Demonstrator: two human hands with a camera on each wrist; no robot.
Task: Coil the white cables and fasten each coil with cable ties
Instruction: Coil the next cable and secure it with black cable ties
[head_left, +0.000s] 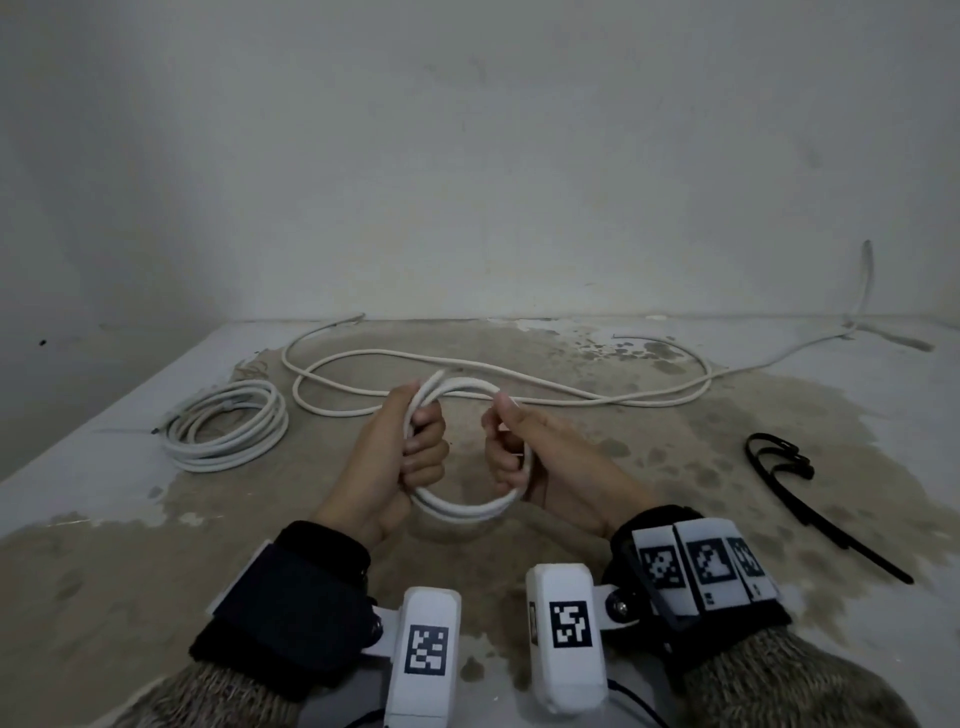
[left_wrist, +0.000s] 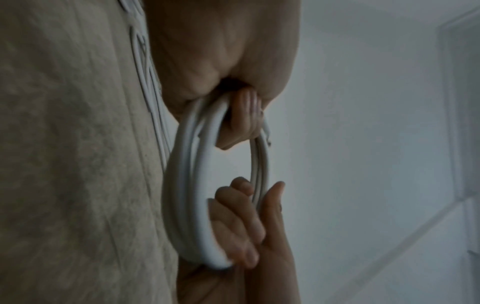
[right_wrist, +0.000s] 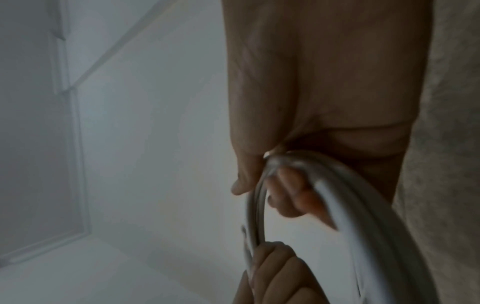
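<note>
Both hands, left hand (head_left: 410, 447) and right hand (head_left: 519, 452), grip a part-wound coil (head_left: 462, 506); loose cable (head_left: 519, 374) remains beyond, ties (head_left: 789, 483) unused at right.

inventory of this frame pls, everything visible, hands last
Held coil: 1, white, between both hands above the surface.
Finished coil: 1, white, lying flat at left; whether it is tied cannot be told.
Loose cable: white, looping across the far middle; strand count unclear.
Cable ties: black, a few in a bundle at right; exact count unclear.
Work surface: 1, stained beige and white.
Wall: grey-white, behind.
Wrist rigs: 2, white housings with black-and-white markers on dark straps.
Left hand: grips the coil's left side.
Right hand: grips the coil's right side.
</note>
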